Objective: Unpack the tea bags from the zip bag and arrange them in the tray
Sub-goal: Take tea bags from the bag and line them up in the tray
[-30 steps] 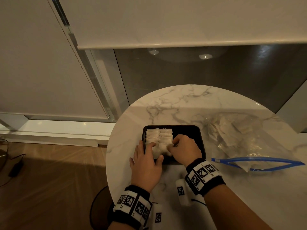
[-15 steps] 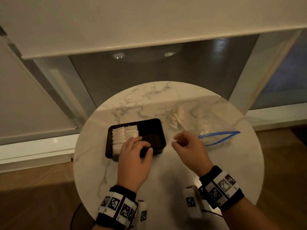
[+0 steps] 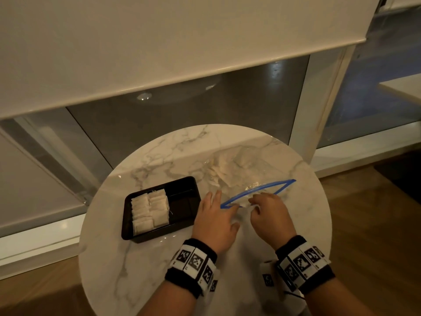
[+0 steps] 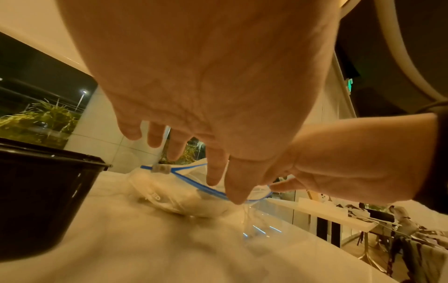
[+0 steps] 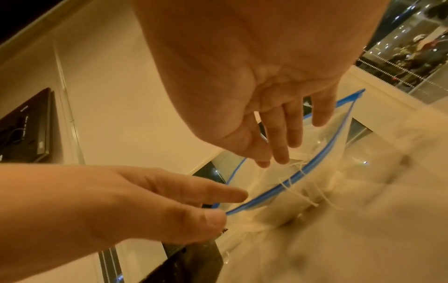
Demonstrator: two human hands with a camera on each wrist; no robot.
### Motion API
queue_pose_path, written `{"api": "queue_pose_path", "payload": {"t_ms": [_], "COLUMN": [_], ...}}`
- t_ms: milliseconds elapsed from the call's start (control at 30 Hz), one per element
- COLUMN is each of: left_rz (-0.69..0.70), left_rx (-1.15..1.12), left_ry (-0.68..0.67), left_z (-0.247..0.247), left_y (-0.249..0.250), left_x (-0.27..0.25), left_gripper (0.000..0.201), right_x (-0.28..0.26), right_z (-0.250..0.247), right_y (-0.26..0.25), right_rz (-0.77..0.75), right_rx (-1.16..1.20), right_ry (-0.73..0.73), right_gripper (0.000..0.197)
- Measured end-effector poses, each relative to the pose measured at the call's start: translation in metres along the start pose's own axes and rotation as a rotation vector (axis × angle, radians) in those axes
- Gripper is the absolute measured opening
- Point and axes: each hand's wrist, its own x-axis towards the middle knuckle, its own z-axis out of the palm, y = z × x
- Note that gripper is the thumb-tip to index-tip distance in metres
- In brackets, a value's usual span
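One marble table [image 3: 159,258], black tray [image 3: 182,201], wood floor [image 3: 364,213]

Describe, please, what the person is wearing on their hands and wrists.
The left hand and right hand are bare, without gloves or sleeves. Each wrist carries a black wristband wrapped in white panels with black square markers. A white box bearing one marker sits by each band; a thin black cable runs by the right one.

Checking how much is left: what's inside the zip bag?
Pale tea bags with white strings lie bunched inside the zip bag; crumpled plastic hides how many.
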Motion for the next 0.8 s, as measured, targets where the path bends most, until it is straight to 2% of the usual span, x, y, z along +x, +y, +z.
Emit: {"api": "queue_pose_path", "payload": {"t_ms": [100, 200, 367, 467, 567, 700, 800], "left_rz": [-0.010, -0.022, -0.051, -0.048, -0.052, -0.056, -0.056], "left_rx": [0.016, -0.044, -0.219, -0.261, -0.299, -0.315, -0.315], "left_ry": [0.050, 0.126, 0.167, 0.185, 0.192, 0.200, 0.191], "left_z": [0.004, 0.002, -0.005, -0.003, 0.001, 0.005, 0.007], "left_y": [0.000, 0.001, 0.004, 0.006, 0.007, 0.008, 0.008], "left_x": [0.006, 0.009, 0.003, -0.001, -0.003, -0.006, -0.008], "left_gripper": [0.056, 0.053, 0.049, 0.048, 0.048, 0.046, 0.044], "right_x": [0.001, 0.001, 0.004, 0.008, 0.015, 0.025, 0.037], "right_z": [0.007, 0.008, 0.007, 0.007, 0.009, 0.011, 0.014], "right_y": [0.004, 0.004, 0.001, -0.004, -0.009, -0.011, -0.014], "right_rz": [-0.084, -0.040, 0.008, -0.026, -0.076, 0.060, 0.146], "right_rx": [-0.112, -0.181, -0.247, -0.305, -0.248, -0.203, -0.274], "right_ry": [-0.032, -0.122, -0.115, -0.123, -0.218, -0.354, -0.469], "right_gripper": [0.042, 0.043, 0.038, 0.041, 0.044, 0.050, 0.057]}}
